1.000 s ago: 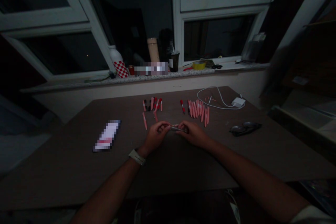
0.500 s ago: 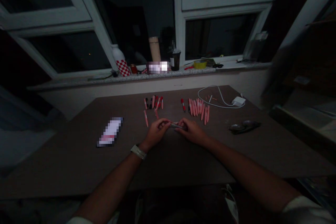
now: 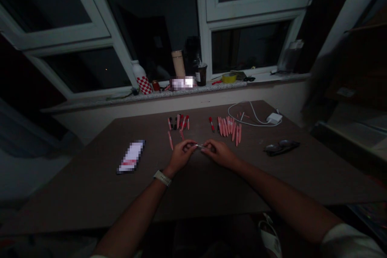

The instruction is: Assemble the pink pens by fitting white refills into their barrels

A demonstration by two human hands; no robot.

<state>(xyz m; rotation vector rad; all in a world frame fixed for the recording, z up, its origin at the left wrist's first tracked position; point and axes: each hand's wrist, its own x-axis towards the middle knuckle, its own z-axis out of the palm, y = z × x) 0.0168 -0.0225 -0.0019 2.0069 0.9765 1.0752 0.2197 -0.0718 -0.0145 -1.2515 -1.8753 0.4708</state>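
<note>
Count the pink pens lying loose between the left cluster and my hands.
2. One pink pen lies slanted below the left end of the cluster; the other pink pen lies just beyond the left hand. Another could be hidden behind that hand.

Dim room behind a brown table

White-framed windows [image 3: 256, 10] span the far side, their panes almost black, with one tiny point of light showing through the left pane. A speckled stone sill [image 3: 211, 88] runs beneath them, above a cream wall [image 3: 151, 107]. The far edge of the brown table [image 3: 75, 193] sits just beside that wall. A pale upright frame [image 3: 353, 12] leans across the right side, with dark furniture behind it. The floor [image 3: 30, 181] at left is pale and hard to make out. Everything lies in low, murky light
</note>
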